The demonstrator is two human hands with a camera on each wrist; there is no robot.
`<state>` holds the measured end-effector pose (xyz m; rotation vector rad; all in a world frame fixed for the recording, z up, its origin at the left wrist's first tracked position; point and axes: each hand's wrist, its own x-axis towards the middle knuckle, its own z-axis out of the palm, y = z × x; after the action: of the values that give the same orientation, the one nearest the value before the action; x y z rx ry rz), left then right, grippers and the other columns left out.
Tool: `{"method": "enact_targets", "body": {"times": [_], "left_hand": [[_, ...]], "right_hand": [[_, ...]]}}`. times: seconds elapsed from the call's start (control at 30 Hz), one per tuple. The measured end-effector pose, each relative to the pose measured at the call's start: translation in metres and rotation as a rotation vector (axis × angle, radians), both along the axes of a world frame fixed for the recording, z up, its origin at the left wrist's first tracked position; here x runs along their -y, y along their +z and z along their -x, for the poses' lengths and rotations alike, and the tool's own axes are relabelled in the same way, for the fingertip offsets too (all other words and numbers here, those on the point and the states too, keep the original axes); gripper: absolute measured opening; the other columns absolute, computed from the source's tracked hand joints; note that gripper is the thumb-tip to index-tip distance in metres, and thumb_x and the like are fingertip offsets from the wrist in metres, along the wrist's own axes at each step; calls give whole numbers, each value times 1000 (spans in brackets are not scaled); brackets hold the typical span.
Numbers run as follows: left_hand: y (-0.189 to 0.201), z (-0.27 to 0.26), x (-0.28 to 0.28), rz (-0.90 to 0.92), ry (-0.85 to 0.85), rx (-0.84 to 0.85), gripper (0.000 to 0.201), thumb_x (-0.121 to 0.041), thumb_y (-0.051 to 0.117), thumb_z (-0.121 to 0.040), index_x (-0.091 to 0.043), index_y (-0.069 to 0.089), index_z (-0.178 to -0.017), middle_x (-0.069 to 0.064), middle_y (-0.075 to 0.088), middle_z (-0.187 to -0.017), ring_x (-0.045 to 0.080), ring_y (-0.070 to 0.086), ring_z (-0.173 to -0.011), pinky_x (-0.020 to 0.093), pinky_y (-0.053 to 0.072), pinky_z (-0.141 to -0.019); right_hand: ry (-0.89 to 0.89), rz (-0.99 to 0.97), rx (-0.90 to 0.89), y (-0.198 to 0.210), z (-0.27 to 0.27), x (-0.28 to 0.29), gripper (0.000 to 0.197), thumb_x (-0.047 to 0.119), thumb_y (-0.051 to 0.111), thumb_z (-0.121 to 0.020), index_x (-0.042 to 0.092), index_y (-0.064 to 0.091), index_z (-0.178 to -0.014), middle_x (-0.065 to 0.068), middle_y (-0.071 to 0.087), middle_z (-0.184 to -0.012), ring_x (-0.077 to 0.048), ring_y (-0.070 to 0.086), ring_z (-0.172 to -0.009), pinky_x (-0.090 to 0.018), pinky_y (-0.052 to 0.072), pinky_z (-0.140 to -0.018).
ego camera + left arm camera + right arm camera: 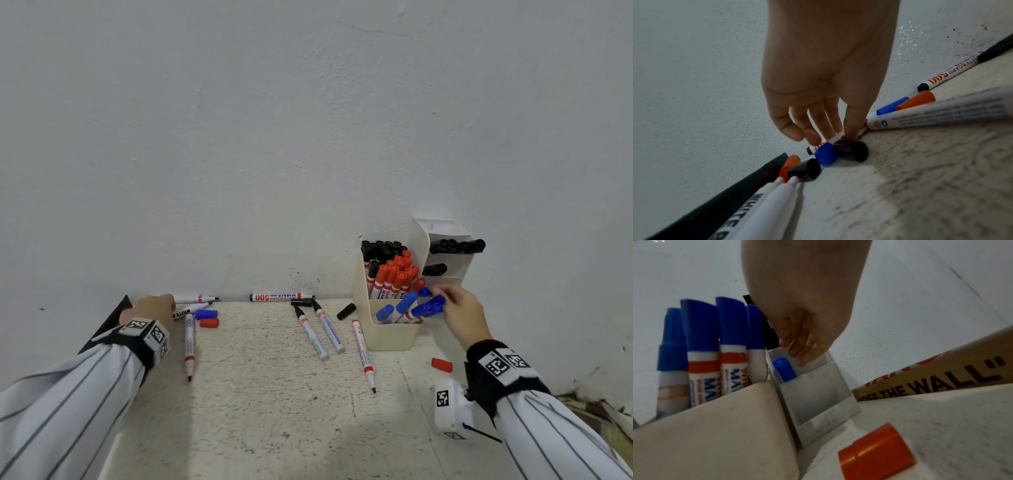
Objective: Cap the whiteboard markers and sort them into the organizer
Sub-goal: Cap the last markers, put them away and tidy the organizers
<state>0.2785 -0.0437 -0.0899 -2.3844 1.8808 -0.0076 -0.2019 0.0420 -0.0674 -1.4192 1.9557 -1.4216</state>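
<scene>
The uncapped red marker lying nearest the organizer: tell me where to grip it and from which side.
Pinch the red marker at mid-barrel from above, fingers on its two long sides. It lies flat on the table, bare tip toward the person, so stay off that end.

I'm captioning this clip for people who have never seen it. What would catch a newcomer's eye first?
The cream organizer by the wall at right, packed with capped black, red and blue markers, stands out first. The right hand hangs just above a blue marker in the white side compartment. Uncapped markers and loose caps lie scattered on the table, where the left hand reaches among them.
</scene>
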Motion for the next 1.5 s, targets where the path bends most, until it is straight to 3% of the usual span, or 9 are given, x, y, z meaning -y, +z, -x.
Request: {"method": "enact_targets", "body": {"times": [0.13, 0.27, 0.43, 0.7, 0.9, 1.07, 1.17, 1.37, 1.5], "left_hand": [[2, 1, -2, -22, 25, 44, 30, -16, 42, -94, -19, 55, -121, 3, 57, -121, 19, 56, -112, 32, 45, -93], [8, -3, -6, -6, 31, -33, 27, -18, 50, -89, -11, 61, -112, 9, 62, -113, 25, 60, -105, 35, 50, -90], [33, -4, -24, 167, 85, -310, 30, -24, 58, -85, -2, 58, -105, 17, 61, -102, 32, 60, -90, 34, 50, -75], [61, -9, -64, 238, 235, -1007, 14, -16, 62, -83, -7, 62, -72, 7, 63, -61, 19, 60, -52, 29, 58, -60], [67, -21, -99, 121, 344, -1284, 14, -11, 57, -87, -5, 55, -75, 9, 56, -69, 18, 59, -44, 23, 53, -46], [52, -41, -117, 52, 434, -1287, 15, -17, 51, -86, -4, 52, -90, 11, 55, -73, 26, 59, -54, 34, 55, -62], [46, -45, -127, 38, 470, -1272, 13, -19, 50, -89, -6, 50, -88, 8, 53, -65, 19, 57, -46, 22, 49, -44], [36, -47, -132, 10, 490, -1327, 13, -19, 50, -90, -8, 51, -97, 11, 56, -92, 25, 63, -71, 34, 57, -67], [33, -44, -135, 3, 462, -1318, 10, -19, 51, -89, -10, 52, -88, 14, 58, -96, 24, 62, -71, 28, 54, -52]], "right_hand": [[-154, 163, -20, 2, 1, -6, 19, 13, 50, -94, 2, 65, -97, -9, 63, -90, -25, 57, -85, -28, 42, -76], [-266, 460, 36, 35, -17, -17, 13, 10, 49, -92, 5, 61, -88, -6, 56, -78, -3, 48, -65, -5, 36, -59], [-49, 701, 143, 96, -74, -22, 18, 19, 49, -86, 29, 54, -72, 14, 50, -59, 1, 43, -54, -17, 36, -53], [644, 39, 32, 84, -217, 9, 14, 13, 52, -92, 20, 64, -89, 4, 60, -78, -8, 51, -64, -12, 40, -54], [950, -350, -441, 24, -295, 41, 35, 20, 46, -96, 21, 52, -130, -1, 46, -139, -17, 40, -128, -27, 29, -104], [923, -452, -568, -15, -330, 57, 40, 29, 41, -95, 38, 46, -133, 0, 22, -153, -26, 25, -139, -36, 23, -114], [845, -516, -678, -21, -341, 59, 40, 44, 31, -94, 48, 39, -133, 6, 15, -155, -31, 18, -140, -45, 22, -113], [781, -569, -751, -34, -345, 76, 50, 55, 18, -91, 40, 45, -131, 1, 36, -146, -29, 32, -133, -47, 26, -109], [735, -493, -601, -30, -341, 78, 42, 47, 33, -94, 30, 50, -129, -8, 49, -135, -30, 47, -121, -45, 37, -102]]}}
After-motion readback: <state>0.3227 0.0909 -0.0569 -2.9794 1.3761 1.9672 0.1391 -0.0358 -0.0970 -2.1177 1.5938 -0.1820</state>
